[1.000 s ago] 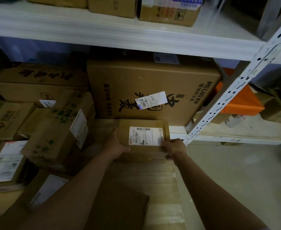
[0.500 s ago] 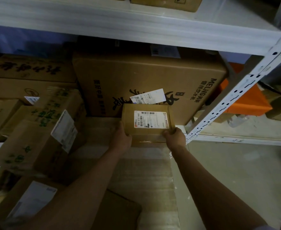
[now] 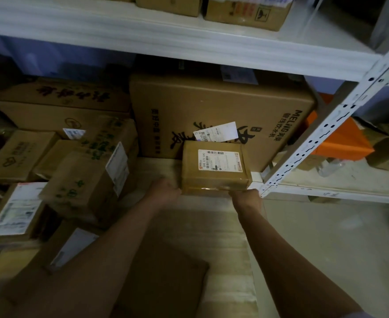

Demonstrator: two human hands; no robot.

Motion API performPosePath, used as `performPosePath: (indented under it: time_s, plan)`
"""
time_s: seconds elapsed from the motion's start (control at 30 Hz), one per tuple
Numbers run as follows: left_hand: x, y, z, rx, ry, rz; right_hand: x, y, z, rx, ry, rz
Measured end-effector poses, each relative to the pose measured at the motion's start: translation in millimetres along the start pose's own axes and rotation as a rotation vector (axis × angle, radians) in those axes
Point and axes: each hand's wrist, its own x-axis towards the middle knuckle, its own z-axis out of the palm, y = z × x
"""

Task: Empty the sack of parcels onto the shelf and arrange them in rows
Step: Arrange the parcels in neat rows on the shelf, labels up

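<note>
Cardboard parcel (image 3: 215, 167) gripped between left hand (image 3: 164, 191) and right hand (image 3: 246, 198); pushed further, it may catch the big box (image 3: 212, 111) behind.

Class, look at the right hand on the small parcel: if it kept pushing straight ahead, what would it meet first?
The right hand already holds the small parcel; beyond that, probably the big Meiling carton standing right behind it, though depth is unclear.

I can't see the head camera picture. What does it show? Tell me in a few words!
Two hands, the left hand and the right hand, hold a small brown parcel by its near corners against a big cardboard box on a shelf. More boxes are piled to the left, under a white upper shelf.
</note>
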Motion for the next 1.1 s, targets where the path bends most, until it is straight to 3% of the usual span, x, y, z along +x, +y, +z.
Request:
performPosePath:
  time_s: [0.17, 0.23, 0.3, 0.4, 0.47, 0.5, 0.57, 0.63, 0.7, 0.87, 1.0, 1.1]
  plan:
    - [-36.0, -29.6, -27.5, 0.115, -0.083, 0.026, -57.8, 9.0, 7.8, -0.001, -0.221, -0.026]
    - [-50.3, -38.5, -36.6, 0.155, -0.036, 0.083, -76.3, 9.4, 10.1, -0.015, -0.284, -0.041]
    - [-64.2, -42.6, -45.7, 0.174, 0.152, 0.249, -93.5, 7.7, 14.0, -0.018, -0.339, -0.064]
    - [-85.7, -37.7, -64.2, 0.199, 0.664, 0.537, -119.6, -2.0, 23.3, 0.017, -0.407, -0.118]
    - [-89.8, -39.1, -81.2, 0.299, 0.875, 0.472, -136.8, -12.3, 31.5, 0.033, -0.474, -0.16]
    - [-88.3, -44.4, -91.1, 0.318, 0.86, 0.343, -146.1, -18.2, 34.8, 0.043, -0.506, -0.185]
    - [-84.6, -62.7, -108.0, 0.256, 0.679, 0.066, -162.1, -27.8, 40.5, 0.043, -0.571, -0.217]
    - [-84.2, -84.6, -115.6, 0.153, 0.49, -0.072, -175.4, -34.5, 46.2, 0.033, -0.637, -0.236]
    - [-87.6, -98.4, -115.8, 0.078, 0.45, -0.033, -186.5, -38.1, 51.9, 0.015, -0.683, -0.255]
    - [-98.2, -102.4, -126.2, -0.199, 0.548, 0.084, -201.6, -44.8, 57.8, 0.014, -0.666, -0.292]
    - [-99.7, -102.0, -142.5, -0.529, 0.437, 0.178, -199.0, -45.4, 59.7, 0.174, -0.5, -0.317]
    - [-100.6, -97.0, -150.3, -0.798, 0.242, 0.207, -195.7, -49.2, 42.2, 0.421, -0.393, -0.338]
